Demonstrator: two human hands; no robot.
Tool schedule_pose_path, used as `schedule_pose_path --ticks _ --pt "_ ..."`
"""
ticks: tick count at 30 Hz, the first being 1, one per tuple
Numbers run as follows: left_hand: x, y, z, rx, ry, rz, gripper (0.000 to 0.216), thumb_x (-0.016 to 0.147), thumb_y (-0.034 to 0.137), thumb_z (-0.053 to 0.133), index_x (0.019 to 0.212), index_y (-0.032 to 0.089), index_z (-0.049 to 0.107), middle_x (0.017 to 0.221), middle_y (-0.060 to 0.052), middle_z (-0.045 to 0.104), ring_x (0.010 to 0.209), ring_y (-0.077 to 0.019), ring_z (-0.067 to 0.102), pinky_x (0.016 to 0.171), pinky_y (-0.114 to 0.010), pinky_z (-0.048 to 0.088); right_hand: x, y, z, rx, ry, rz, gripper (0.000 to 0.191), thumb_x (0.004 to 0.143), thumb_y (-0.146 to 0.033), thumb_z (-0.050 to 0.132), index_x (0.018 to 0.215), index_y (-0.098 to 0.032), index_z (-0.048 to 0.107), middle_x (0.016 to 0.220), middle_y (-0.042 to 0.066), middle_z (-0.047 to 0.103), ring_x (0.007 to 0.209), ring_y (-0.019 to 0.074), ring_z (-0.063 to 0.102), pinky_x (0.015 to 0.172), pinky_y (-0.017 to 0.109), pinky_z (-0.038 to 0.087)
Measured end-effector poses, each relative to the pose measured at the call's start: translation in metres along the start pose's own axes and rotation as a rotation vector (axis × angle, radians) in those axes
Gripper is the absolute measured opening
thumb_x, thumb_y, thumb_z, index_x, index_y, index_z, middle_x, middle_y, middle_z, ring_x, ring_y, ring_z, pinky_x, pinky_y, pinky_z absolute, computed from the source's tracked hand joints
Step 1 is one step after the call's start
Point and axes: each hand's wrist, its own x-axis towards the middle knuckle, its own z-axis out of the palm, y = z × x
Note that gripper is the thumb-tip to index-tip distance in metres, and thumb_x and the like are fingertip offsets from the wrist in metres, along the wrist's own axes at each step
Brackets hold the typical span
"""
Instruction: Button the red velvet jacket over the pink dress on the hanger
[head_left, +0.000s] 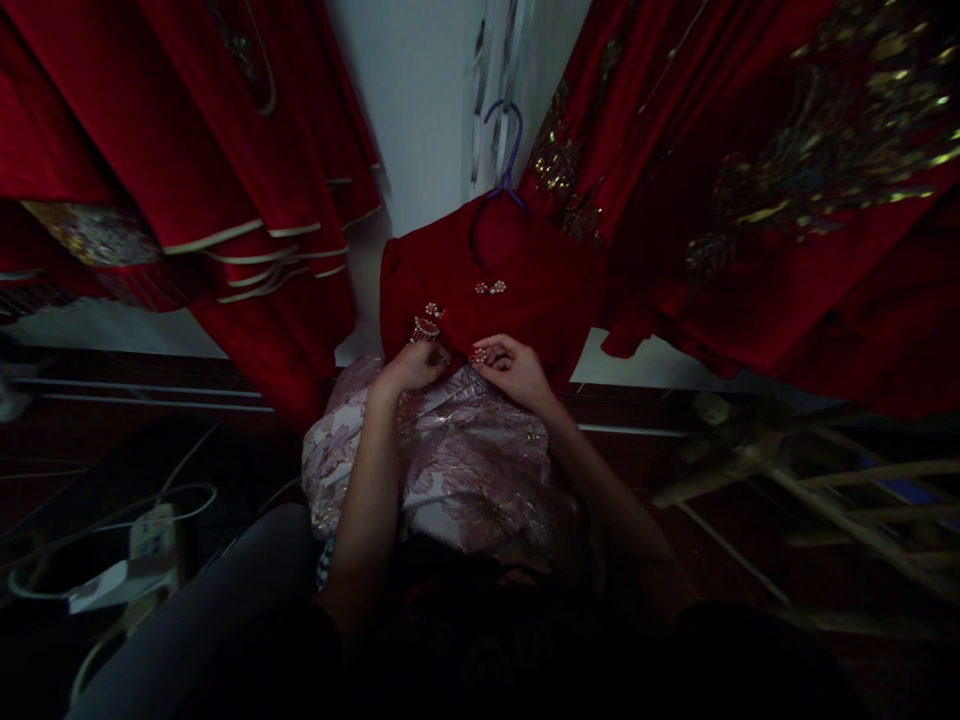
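A red jacket point(547, 270) with a round neckline hangs in front of me on a purple hanger point(513, 150). Beaded flower fastenings point(491, 287) decorate its front, and a fringed beaded ornament point(424, 328) sits at its left. My left hand point(414, 368) is closed at the jacket's lower front, just below that ornament; its fingertips are partly hidden. Between the thumb and fingers of my right hand point(519, 370) is a beaded flower button point(478, 356) at the jacket's front. Below both hands spreads a pale pink, leaf-patterned shiny fabric point(472, 460).
Red garments with cream edging point(247, 170) hang at left; gold-sequined red garments point(810, 180) hang at right. Behind the hanger is a metal rail point(491, 60). A power strip point(154, 545) with white cables lies lower left. Wooden frame pieces point(810, 490) stand lower right.
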Motion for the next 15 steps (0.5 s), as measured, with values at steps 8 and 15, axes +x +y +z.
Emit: schedule_pose_path --ticks 8,15 --pt "0.006 -0.021 0.008 -0.119 0.026 -0.030 0.028 0.072 0.016 0.051 0.093 0.015 0.070 0.080 -0.003 0.071 0.067 -0.0137 0.063 0.062 -0.022 0.047 0.001 -0.001 0.010 -0.194 0.080 -0.013 0.026 0.074 -0.022 0.065 0.100 -0.017 0.068 0.087 0.002 0.065 0.057 0.0053 0.052 0.056 0.020 0.044" --pt "0.007 -0.012 0.017 -0.078 0.045 -0.128 0.025 0.066 0.014 0.063 0.090 0.014 0.062 0.073 -0.004 0.068 0.059 -0.0148 0.061 0.052 -0.022 0.043 -0.001 0.017 0.027 0.114 0.017 0.122 0.032 0.075 -0.031 0.065 0.105 -0.020 0.059 0.094 0.003 0.060 0.058 0.0084 0.063 0.045 0.019 0.048"
